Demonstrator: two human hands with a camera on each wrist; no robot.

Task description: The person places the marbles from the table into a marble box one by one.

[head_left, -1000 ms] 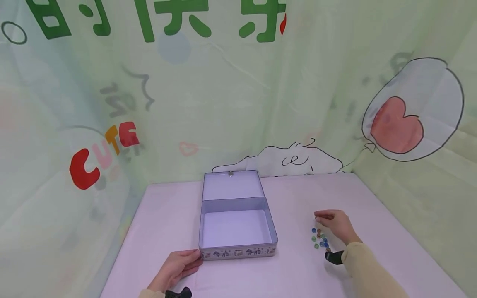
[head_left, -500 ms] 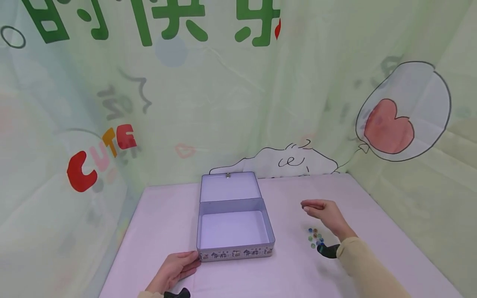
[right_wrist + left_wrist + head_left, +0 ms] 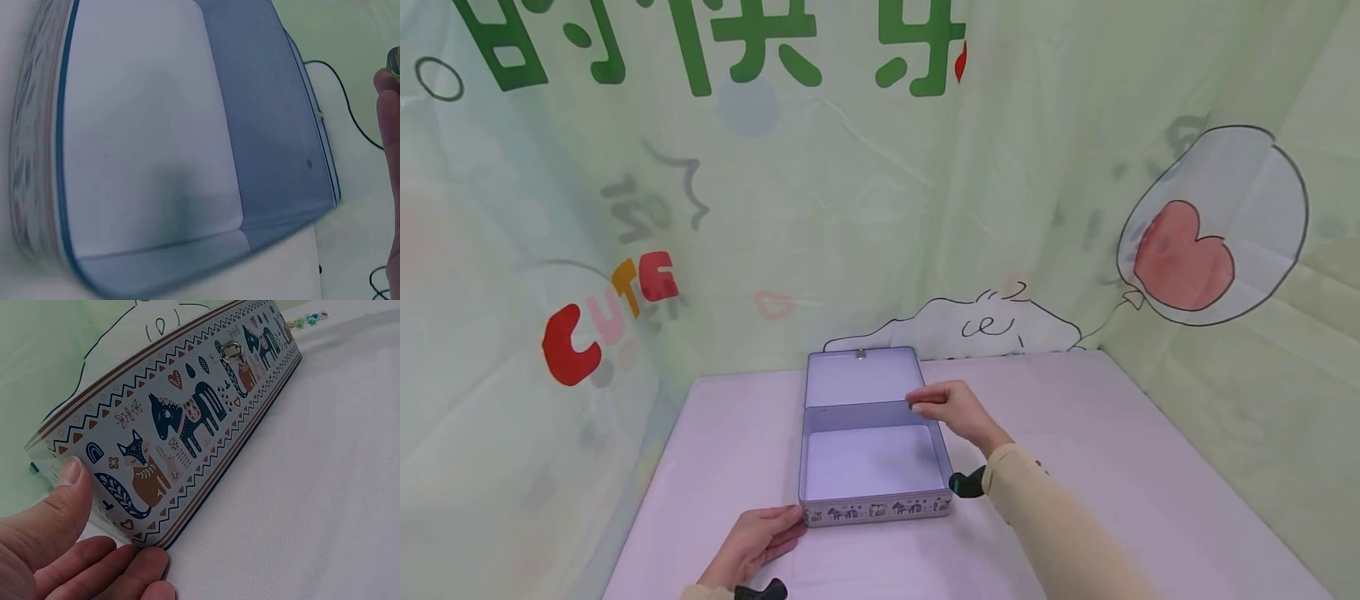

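A hinged tin box (image 3: 876, 507) stands with its lid (image 3: 861, 377) tipped back. Inside, its bare floor shows in the head and right wrist views. My left hand (image 3: 758, 537) rests on the front left corner; in the left wrist view the thumb (image 3: 65, 487) lies against the corner and the fingers touch the bottom edge. Above the box's right rear rim, my right hand (image 3: 955, 408) pinches a small glass marble (image 3: 394, 60) between thumb and fingertips. Several coloured marbles (image 3: 306, 320) lie right of the box, mostly hidden behind my right forearm in the head view.
A pale cloth covers the table (image 3: 737, 442). Printed curtains (image 3: 850, 208) close off the back and both sides. A thin black cable (image 3: 344, 87) runs beyond the box in the right wrist view.
My right hand has left the marbles and moved left and a little away from me, carrying one marble to the box's right rim. My left hand has stayed at the corner.
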